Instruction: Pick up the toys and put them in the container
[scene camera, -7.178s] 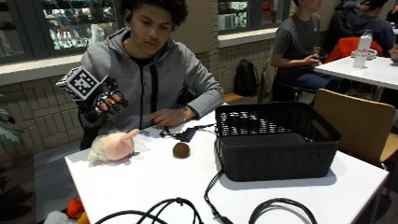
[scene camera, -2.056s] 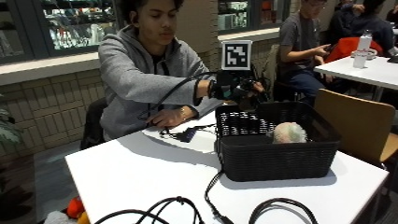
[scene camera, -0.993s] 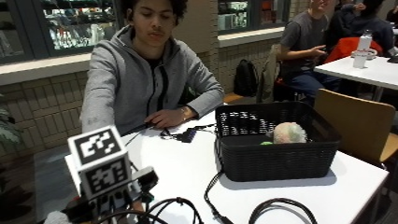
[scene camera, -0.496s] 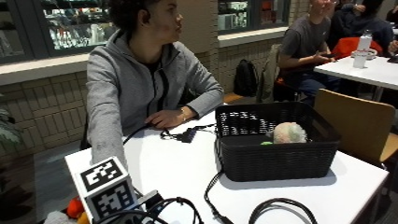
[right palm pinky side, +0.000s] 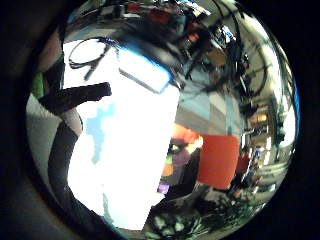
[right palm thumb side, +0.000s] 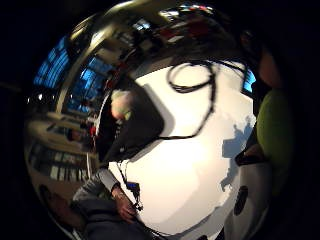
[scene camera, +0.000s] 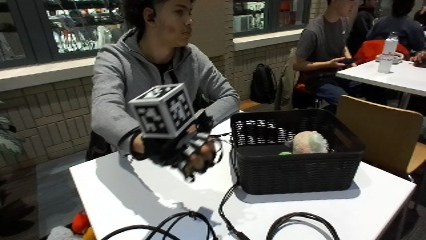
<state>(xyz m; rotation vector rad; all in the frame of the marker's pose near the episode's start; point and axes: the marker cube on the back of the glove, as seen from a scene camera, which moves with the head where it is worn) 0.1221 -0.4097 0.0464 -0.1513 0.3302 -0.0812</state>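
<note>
In the outside view my gloved right hand (scene camera: 178, 150) hangs above the white table (scene camera: 133, 195), just left of the black woven basket (scene camera: 299, 170). Its fingers curl downward. A green toy (right palm thumb side: 272, 130) sits tight against the palm in the thumb side view and also shows in the little finger side view as the green toy (right palm pinky side: 37, 82) beside a black finger (right palm pinky side: 75, 97); the outside view hides it behind the hand. A pale round plush toy (scene camera: 307, 142) and a small green piece (scene camera: 285, 153) lie inside the basket.
Black cables (scene camera: 193, 222) loop across the table's near edge and run to the basket. An orange toy (scene camera: 81, 222) lies on the floor by the table's left corner. A wooden chair (scene camera: 383, 130) stands right of the basket.
The hand was low at the table's near left corner; it has risen and moved right, now over the table beside the basket. The basket and plush toy have not moved.
</note>
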